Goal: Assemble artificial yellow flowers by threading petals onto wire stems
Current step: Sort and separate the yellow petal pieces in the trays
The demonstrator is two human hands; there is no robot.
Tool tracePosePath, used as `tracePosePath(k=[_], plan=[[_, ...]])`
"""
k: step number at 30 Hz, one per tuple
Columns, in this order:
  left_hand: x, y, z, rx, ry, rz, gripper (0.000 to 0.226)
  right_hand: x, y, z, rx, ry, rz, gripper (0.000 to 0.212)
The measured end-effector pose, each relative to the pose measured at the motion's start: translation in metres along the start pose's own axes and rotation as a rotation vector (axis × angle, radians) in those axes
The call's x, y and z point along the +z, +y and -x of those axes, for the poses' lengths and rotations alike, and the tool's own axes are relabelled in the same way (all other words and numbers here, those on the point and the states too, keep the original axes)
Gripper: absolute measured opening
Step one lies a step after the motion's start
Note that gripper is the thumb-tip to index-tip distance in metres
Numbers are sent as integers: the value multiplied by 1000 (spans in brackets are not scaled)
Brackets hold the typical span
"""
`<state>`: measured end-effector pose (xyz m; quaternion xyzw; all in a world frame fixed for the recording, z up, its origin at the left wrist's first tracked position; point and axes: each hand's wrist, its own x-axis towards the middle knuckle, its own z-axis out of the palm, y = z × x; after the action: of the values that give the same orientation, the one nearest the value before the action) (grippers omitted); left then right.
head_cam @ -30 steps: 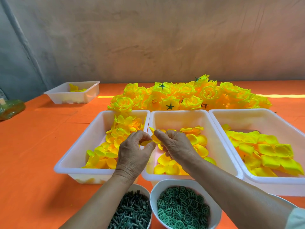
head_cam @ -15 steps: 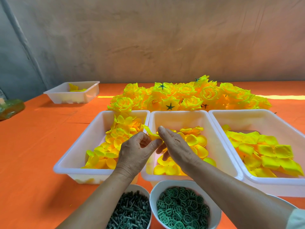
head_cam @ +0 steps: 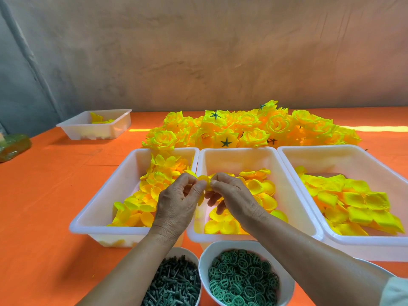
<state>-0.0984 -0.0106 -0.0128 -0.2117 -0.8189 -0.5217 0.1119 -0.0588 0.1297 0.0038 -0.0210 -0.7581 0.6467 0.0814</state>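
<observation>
Head view, nearest: two white bowls, left bowl (head_cam: pixel 190 254) of dark pegs (head_cam: pixel 174 283), right bowl (head_cam: pixel 204 262) of green rings (head_cam: pixel 242 277). The left hand (head_cam: pixel 176 204) and right hand (head_cam: pixel 234 197) pinch one yellow petal (head_cam: pixel 203 179) above three petal trays (head_cam: pixel 238 157). Beyond, one flower pile (head_cam: pixel 242 129); fourth tray (head_cam: pixel 75 130) far left

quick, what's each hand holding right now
left hand: pinching the yellow petal piece
right hand: pinching the same yellow petal piece
</observation>
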Motion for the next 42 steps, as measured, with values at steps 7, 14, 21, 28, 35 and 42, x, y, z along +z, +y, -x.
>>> tracePosePath(k=[7, 14, 21, 28, 35, 42], plan=[[1, 2, 2, 89, 112, -115, 15, 2, 2, -2, 0, 4, 47, 23], [-1, 2, 2, -23, 13, 66, 17, 2, 2, -1, -8, 10, 54, 22], [-4, -4, -7, -194, 257, 240, 30, 2, 4, -5, -11, 117, 1, 23], [-4, -3, -8, -247, 352, 249, 14, 5, 5, -4, -35, 99, 74, 19], [-7, 1, -10, -342, 394, 441, 22, 6, 6, -2, -65, 95, 198, 24], [-4, 5, 2, -93, 245, 144, 26, 4, 4, -4, 22, 10, 75, 26]])
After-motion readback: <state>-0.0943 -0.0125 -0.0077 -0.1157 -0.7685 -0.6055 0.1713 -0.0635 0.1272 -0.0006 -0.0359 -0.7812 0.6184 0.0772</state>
